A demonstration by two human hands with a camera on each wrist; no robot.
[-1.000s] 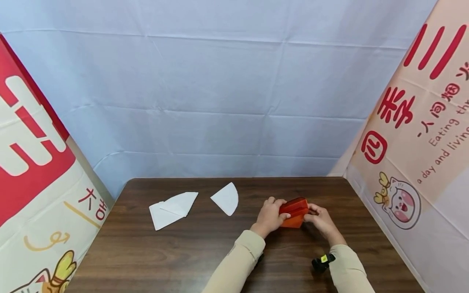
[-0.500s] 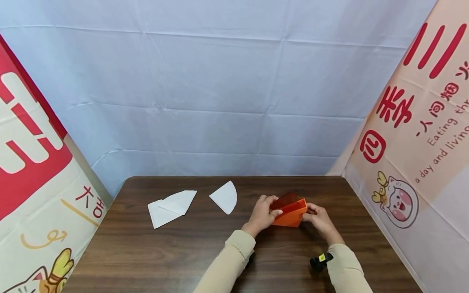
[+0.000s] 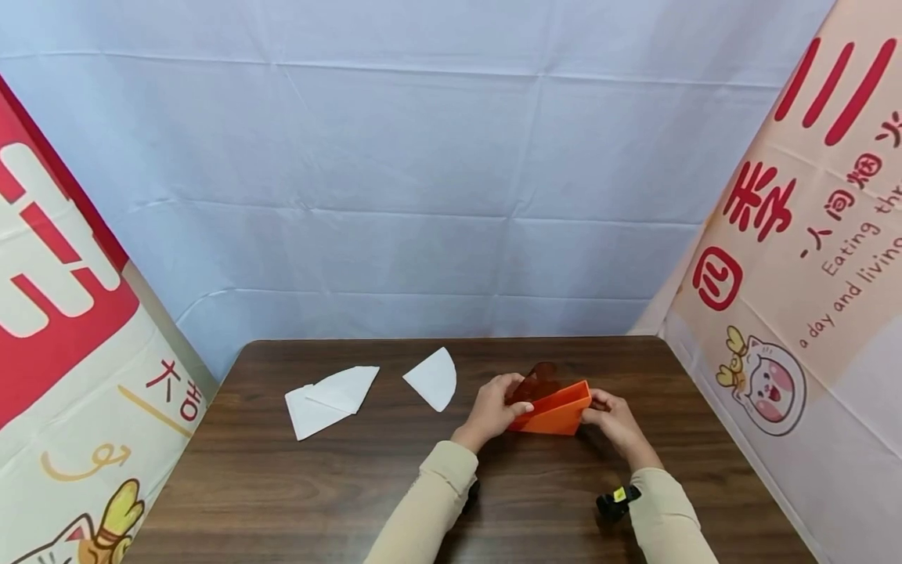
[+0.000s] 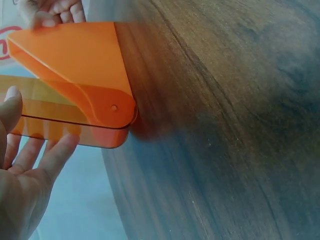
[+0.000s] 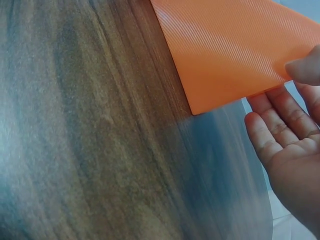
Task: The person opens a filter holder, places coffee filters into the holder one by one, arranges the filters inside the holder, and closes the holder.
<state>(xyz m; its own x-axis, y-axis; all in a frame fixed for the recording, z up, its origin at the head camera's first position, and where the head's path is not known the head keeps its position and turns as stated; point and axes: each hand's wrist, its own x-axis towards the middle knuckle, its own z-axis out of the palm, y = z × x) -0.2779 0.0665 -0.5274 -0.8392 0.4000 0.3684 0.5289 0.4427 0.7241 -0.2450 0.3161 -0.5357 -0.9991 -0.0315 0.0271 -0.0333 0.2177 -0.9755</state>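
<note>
An orange wedge-shaped case [image 3: 553, 421] stands on the table with its transparent brown-orange lid [image 3: 538, 381] swung up and back from the opening. In the left wrist view, the lid turns on a round pivot [image 4: 114, 108] at the narrow end of the case. My left hand [image 3: 489, 409] holds the lid near that end, thumb on one side and fingers on the other. At the tall end, my right hand [image 3: 618, 424] pinches the case's edge. The right wrist view shows the ribbed orange side [image 5: 240, 55] under my thumb. Inside the case, the lower part is hidden.
Left of the hands lies a fan-shaped white paper [image 3: 433, 380], like a coffee filter. Farther left are overlapping white papers [image 3: 317, 411]. The wooden table [image 3: 317, 501] meets a pale cloth backdrop [image 3: 395, 196], with printed cloths on both sides.
The lid has swung up and away from the case, leaving the top open. My left hand has moved left with it, while my right hand has stayed at the tall end.
</note>
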